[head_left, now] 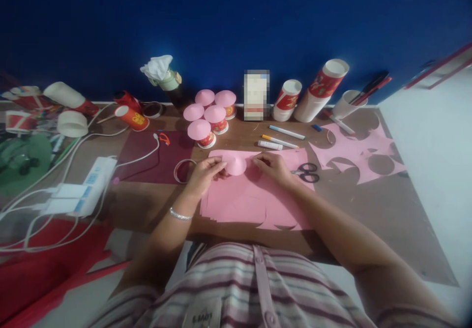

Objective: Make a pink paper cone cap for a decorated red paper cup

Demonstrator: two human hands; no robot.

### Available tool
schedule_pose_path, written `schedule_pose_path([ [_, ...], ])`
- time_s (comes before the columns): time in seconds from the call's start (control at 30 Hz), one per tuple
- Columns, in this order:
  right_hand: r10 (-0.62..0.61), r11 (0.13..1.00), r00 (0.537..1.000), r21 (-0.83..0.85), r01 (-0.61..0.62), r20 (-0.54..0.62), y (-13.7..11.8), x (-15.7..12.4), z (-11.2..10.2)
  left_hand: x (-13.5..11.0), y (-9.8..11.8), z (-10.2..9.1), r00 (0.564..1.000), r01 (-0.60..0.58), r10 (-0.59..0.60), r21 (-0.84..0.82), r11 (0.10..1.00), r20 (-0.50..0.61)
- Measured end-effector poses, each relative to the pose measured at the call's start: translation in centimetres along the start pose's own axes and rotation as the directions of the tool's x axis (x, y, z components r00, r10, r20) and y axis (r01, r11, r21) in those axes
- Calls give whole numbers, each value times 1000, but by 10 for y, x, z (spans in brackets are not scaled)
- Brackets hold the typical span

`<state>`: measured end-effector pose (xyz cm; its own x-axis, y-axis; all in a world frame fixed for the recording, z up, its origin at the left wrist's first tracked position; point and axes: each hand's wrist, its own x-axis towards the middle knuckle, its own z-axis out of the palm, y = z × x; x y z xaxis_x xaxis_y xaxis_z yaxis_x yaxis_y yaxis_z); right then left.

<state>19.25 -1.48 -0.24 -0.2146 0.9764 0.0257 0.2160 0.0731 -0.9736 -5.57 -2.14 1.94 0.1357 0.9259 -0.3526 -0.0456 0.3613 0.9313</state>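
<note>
Between the thumb and fingers of my left hand (202, 174) is a pink paper cone (235, 164), its tip facing up toward me. To the right of the cone and apart from it, my right hand (275, 166) is closed in a pinch; whatever its fingertips hold is too small to make out. Both hands are over a stack of pink paper sheets (239, 200). Black-handled scissors (308, 172) lie by the stack's right edge, near my right wrist. Beyond my left hand stand several small red paper cups (207, 140) topped with pink cones (199, 130).
Markers (286, 132) and a white glue stick (270, 145) lie behind the stack. Cut pink scraps (356, 146) spread to the right. A tape roll (184, 170) is left of my hand. Stacked paper cups (320, 92) stand behind; a power strip (92, 185) with cables is at left.
</note>
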Motion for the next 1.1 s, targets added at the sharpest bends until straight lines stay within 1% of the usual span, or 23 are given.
schedule_pose_path([
  [0.17, -82, 985, 996, -148, 85, 24, 2, -1, 3, -10, -6, -25, 996, 30, -23, 83, 996, -83],
  [0.33, -119, 961, 992, -245, 126, 44, 6, 0, 4, -7, -6, -44, 993, -24, 44, 182, 983, -107],
  [0.43, -132, 948, 990, -286, 141, 48, 6, -1, 5, -2, -3, -49, 991, -43, 70, 224, 974, -115],
  [0.6, -151, 931, 987, -329, 160, 53, 7, -1, 6, 3, 2, -52, 983, -47, 91, 260, 965, -158],
  [0.73, -160, 916, 986, -363, 169, 57, 9, -1, 7, 4, 4, -58, 977, -44, 92, 242, 969, -194],
  [0.9, -163, 901, 983, -393, 182, 82, 9, 0, 5, 4, 1, -74, 966, -42, 91, 201, 979, -240],
  [1.0, -162, 896, 983, -404, 183, 87, 8, 1, 5, 5, -1, -80, 964, -47, 98, 203, 978, -247],
  [1.1, -159, 893, 983, -412, 181, 87, 8, 1, 5, 5, -2, -81, 971, -44, 93, 216, 975, -222],
])
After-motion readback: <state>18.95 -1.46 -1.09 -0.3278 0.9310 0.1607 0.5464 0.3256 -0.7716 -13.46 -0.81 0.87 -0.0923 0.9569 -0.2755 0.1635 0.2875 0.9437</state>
